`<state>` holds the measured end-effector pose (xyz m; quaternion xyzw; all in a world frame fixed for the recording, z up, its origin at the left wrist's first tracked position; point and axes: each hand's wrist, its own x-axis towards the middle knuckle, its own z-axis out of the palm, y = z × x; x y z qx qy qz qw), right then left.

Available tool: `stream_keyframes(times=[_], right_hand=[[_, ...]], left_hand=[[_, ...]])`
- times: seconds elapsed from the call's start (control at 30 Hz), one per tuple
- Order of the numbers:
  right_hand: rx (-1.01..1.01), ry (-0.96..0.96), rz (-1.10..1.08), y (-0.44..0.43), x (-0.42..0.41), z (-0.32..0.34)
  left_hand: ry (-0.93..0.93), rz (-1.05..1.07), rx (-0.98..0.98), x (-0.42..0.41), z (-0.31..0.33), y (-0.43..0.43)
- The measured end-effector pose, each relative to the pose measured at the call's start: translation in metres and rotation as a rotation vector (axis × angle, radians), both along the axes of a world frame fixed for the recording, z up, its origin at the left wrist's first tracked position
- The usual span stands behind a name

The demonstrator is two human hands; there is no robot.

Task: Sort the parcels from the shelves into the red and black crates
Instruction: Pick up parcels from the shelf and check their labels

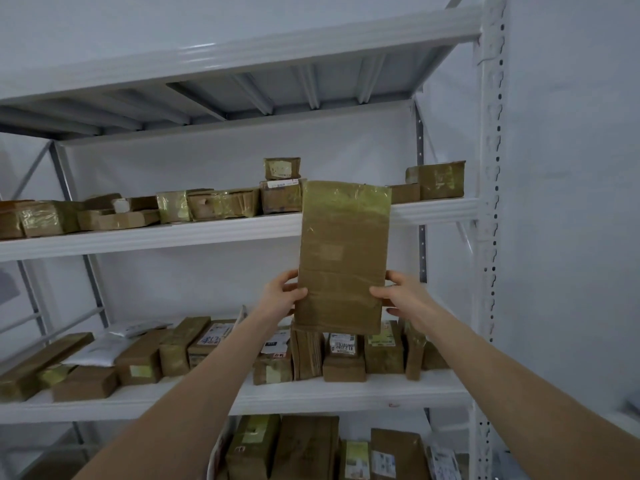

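A tall, flat brown cardboard parcel (341, 254) wrapped in clear tape stands upright in front of the white shelving. My left hand (282, 295) grips its lower left edge, thumb on the front face. My right hand (398, 296) grips the lower right edge the same way. The parcel hangs in the air between the upper shelf (138, 237) and the middle shelf (311, 396). No red or black crate is in view.
Several taped brown boxes line the upper shelf, with a small stack (281, 188) behind the held parcel. The middle shelf carries labelled boxes and a white mailer bag (98, 351). More parcels (308, 448) stand on the shelf below. A white upright post (490, 237) rises at right.
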<state>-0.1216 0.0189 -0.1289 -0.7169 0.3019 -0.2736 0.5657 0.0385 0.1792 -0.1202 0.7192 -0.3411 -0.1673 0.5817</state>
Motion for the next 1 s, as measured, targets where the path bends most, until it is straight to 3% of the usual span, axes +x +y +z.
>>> stream_keyframes(times=[0.27, 0.43, 0.6, 0.8, 1.0], right_hand=[[0.099, -0.064, -0.028, 0.014, 0.017, -0.031], [0.313, -0.112, -0.044, 0.015, 0.017, -0.041], [0.247, 0.011, 0.052, 0.014, 0.007, -0.044], [0.295, 0.025, -0.027, 0.016, 0.003, -0.06], [0.325, 0.032, -0.095, 0.017, 0.002, -0.068]], left_hand=[[0.011, 0.106, 0.01, 0.019, -0.021, 0.01], [0.288, 0.048, -0.024, 0.024, -0.034, 0.016], [0.489, -0.07, -0.058, 0.03, -0.042, 0.02], [0.462, -0.181, -0.011, 0.03, -0.048, 0.021], [0.46, -0.161, 0.028, 0.028, -0.056, 0.015]])
